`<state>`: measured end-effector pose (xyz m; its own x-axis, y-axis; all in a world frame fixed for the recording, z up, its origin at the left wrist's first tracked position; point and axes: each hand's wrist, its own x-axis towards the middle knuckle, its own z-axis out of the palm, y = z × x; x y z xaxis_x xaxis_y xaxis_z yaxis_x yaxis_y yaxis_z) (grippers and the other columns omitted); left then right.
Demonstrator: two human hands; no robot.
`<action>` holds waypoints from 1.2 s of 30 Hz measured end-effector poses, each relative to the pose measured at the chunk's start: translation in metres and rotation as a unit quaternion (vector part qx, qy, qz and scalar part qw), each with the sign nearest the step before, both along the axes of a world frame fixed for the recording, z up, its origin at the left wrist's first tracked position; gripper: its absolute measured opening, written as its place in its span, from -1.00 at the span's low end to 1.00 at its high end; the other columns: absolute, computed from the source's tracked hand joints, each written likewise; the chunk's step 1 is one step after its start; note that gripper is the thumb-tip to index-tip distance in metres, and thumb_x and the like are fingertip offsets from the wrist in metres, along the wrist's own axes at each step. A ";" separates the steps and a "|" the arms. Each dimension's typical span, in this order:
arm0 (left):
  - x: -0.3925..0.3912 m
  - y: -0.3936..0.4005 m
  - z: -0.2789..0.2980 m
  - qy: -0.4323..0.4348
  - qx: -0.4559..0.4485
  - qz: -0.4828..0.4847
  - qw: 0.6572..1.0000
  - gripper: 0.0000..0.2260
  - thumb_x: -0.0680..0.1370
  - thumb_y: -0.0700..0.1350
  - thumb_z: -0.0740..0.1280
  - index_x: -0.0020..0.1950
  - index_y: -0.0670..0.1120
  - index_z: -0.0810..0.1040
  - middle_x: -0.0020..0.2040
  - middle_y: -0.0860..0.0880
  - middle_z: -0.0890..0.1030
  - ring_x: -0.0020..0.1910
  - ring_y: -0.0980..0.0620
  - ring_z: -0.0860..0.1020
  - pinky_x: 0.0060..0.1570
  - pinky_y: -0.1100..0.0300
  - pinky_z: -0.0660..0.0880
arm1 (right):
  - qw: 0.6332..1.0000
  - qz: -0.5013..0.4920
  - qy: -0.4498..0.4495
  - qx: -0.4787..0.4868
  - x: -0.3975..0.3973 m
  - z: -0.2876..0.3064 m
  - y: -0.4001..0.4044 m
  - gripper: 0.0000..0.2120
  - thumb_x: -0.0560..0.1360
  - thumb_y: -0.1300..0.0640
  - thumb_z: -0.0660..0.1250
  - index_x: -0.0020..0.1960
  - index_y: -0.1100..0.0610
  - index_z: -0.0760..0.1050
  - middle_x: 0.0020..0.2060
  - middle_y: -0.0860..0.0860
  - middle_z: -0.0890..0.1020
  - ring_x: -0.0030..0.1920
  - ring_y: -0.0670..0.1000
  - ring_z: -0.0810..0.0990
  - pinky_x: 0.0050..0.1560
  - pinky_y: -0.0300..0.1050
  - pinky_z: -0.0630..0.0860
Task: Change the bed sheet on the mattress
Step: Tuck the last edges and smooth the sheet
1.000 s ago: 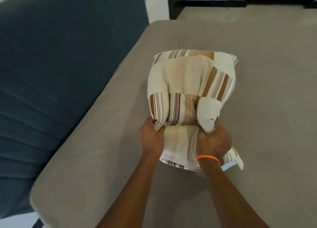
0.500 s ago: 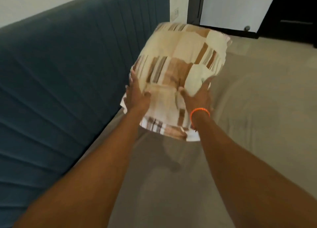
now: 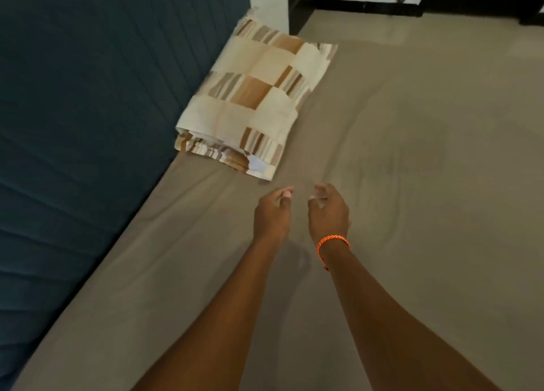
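pillow down, hands free

hovering near, both empty: left hand (image 3: 272, 214) and right hand (image 3: 328, 212), fingers loosely curled. lying far left against the blue padded headboard (image 3: 88, 111) on the taupe fitted sheet (image 3: 412, 184): checked cream-and-brown pillow (image 3: 256, 102). probably soft, light; gripping at the sheet's edges.

Head view: looks down, forward, over mattress (image 3: 382, 155), close.

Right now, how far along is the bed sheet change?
Done, by the look of it: a taupe sheet covers the mattress, mostly flat, and the patterned pillow lies against the blue headboard. In hand: nothing; the left hand and right hand hover empty with fingers loosely curled. Left: perhaps smoothing the faint wrinkles near the hands. Whether the edges are tucked cannot be seen.
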<state>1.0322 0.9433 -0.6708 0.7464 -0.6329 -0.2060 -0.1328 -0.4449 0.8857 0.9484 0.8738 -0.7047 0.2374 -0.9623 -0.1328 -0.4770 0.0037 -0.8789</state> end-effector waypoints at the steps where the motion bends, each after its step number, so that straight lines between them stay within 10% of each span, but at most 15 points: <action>1: -0.028 -0.003 -0.003 0.004 0.001 -0.003 1.000 -0.74 0.72 -0.13 0.23 0.28 -0.03 0.69 0.19 0.06 0.70 0.14 0.16 0.59 0.08 0.33 0.46 | 1.000 -0.004 -0.024 0.009 -0.026 -0.004 0.001 -0.73 0.57 0.21 0.33 0.24 0.01 0.58 0.13 -0.07 0.66 0.13 -0.01 0.62 0.27 0.08 0.51; 9: -0.262 -0.044 -0.006 0.073 -0.032 -0.055 0.995 -0.77 0.71 -0.14 0.24 0.14 -0.02 0.70 0.04 0.13 0.71 0.05 0.29 0.61 0.01 0.40 0.47 | 0.993 -0.103 -0.050 -0.028 -0.257 -0.006 -0.013 -0.80 0.61 0.25 0.27 0.12 0.05 0.61 0.00 -0.09 0.66 -0.03 -0.24 0.57 -0.03 -0.20 0.50; 24: -0.717 -0.132 -0.011 0.105 -0.018 -0.220 0.970 -0.74 0.69 -0.20 0.26 -0.01 0.09 0.67 -0.03 0.11 0.72 0.03 0.06 0.66 0.15 0.05 0.60 | 0.968 -0.244 0.000 -0.067 -0.720 0.007 -0.082 -0.77 0.59 0.23 0.25 0.08 -0.01 0.62 -0.01 -0.11 0.67 -0.02 -0.06 0.62 0.01 0.00 0.60; 29: -0.839 -0.164 -0.019 0.130 0.019 -0.273 0.953 -0.79 0.65 -0.11 0.34 0.22 0.07 0.69 0.21 0.08 0.69 0.24 0.06 0.63 0.27 0.14 0.54 | 0.905 -0.300 0.288 -0.089 -0.867 0.013 -0.124 -0.77 0.54 0.20 0.31 0.01 -0.08 0.67 0.05 -0.03 0.64 0.17 0.14 0.49 0.15 0.10 0.36; 32: -0.891 -0.186 -0.032 0.125 0.070 -0.377 0.915 -0.47 0.60 0.13 0.43 0.57 0.24 0.42 0.68 -0.04 0.22 0.62 0.01 0.27 0.60 0.08 0.21 | 0.872 -0.328 0.360 -0.042 -0.941 0.011 -0.146 -0.70 0.51 0.25 0.36 0.12 -0.11 0.62 0.18 0.03 0.55 0.29 0.16 0.40 0.23 0.11 0.28; 36: -0.932 -0.198 -0.053 0.052 0.208 -0.367 0.905 0.05 0.43 0.34 0.51 0.63 0.42 -0.23 0.71 -0.01 -0.21 0.68 -0.24 0.03 0.60 -0.26 0.11 | 0.846 -0.365 0.385 0.046 -1.004 -0.003 -0.161 -0.14 0.32 -0.06 0.64 0.50 -0.08 0.29 0.55 0.15 0.23 0.55 0.20 0.16 0.38 0.26 0.24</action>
<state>0.1002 0.7454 -0.7238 0.1191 -0.8019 -0.5855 -0.4541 -0.5684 0.6861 -0.0559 0.7127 -0.7075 -0.6069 -0.7925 -0.0604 -0.7497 0.5960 -0.2875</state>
